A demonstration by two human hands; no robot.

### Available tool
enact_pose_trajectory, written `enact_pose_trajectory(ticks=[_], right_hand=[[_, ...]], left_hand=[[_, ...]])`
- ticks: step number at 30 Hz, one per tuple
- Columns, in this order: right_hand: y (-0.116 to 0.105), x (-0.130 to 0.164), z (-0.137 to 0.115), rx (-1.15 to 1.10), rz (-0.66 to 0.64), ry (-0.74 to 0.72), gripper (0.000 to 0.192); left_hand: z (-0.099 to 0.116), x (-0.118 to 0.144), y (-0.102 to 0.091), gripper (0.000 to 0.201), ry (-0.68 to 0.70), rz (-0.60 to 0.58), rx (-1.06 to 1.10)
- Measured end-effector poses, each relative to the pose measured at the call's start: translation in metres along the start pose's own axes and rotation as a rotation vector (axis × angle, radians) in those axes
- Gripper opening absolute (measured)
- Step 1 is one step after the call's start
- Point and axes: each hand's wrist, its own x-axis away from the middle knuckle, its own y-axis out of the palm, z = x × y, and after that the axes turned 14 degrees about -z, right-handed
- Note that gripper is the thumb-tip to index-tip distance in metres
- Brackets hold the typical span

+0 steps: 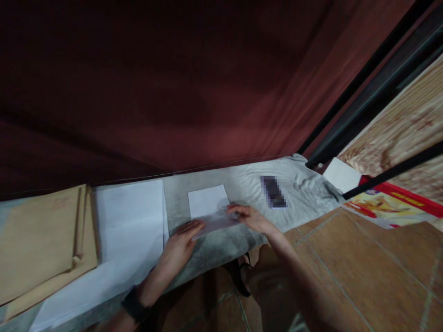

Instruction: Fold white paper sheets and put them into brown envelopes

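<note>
Thin translucent plastic sheet (pixel 215 225) is btwn both hands over the near side of the grey cloth-covered counter (pixel 178 196), long axis running L–R, R end angled slightly away from the person. R hand's (pixel 252 218) grip pinches the R end; L hand (pixel 181 242) is on the L end, but can't tell if pinching or just pressing, as its thumb's hidden. Sheet's ends are part-covered by fingers, edges blurry, near edge of white rectangular paper (pixel 206 199) hard to make out.

Grey cloth surface (pixel 304 198) beneath brown envelopes (pixel 41 237), large white papers (pixel 131 226), a small white sheet (pixel 206 200), a phone-shaped object (pixel 274 192).
</note>
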Motion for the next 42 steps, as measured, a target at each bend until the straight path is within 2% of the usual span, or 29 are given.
enact_pose_trajectory(ticks=[2, 5, 8, 13, 16, 19, 24, 37, 42], right_hand=[[0.002, 0.003, 0.000, 0.184, -0.138, -0.047, 0.032], [0.006, 0.004, -0.002, 0.371, -0.175, -0.098, 0.027], [0.008, 0.001, -0.001, 0.393, -0.105, -0.071, 0.020], [0.010, -0.010, 0.013, 0.277, 0.087, 0.107, 0.017], [0.011, -0.018, 0.018, 0.232, 0.107, 0.109, 0.021], [0.013, -0.026, 0.016, 0.341, 0.158, 0.166, 0.024], [0.022, -0.036, 0.006, 0.625, 0.272, 0.367, 0.015], [0.029, -0.049, -0.005, 0.736, 0.325, 0.545, 0.017], [0.030, -0.055, -0.008, 0.729, 0.365, 0.544, 0.020]], left_hand=[[0.000, 0.003, -0.002, 0.045, 0.004, -0.006, 0.029], [0.000, 0.005, -0.004, 0.033, 0.003, -0.012, 0.084], [0.003, 0.002, -0.006, 0.035, -0.061, 0.015, 0.147], [0.006, -0.008, -0.010, 0.042, -0.317, 0.074, 0.214], [0.009, -0.016, -0.012, 0.036, -0.378, 0.140, 0.229], [0.012, -0.024, -0.015, 0.031, -0.430, 0.169, 0.190], [0.018, -0.036, -0.021, 0.028, -0.559, 0.101, 0.018], [0.020, -0.054, -0.031, 0.035, -0.680, 0.047, -0.113], [0.020, -0.057, -0.033, 0.036, -0.704, 0.043, -0.126]])
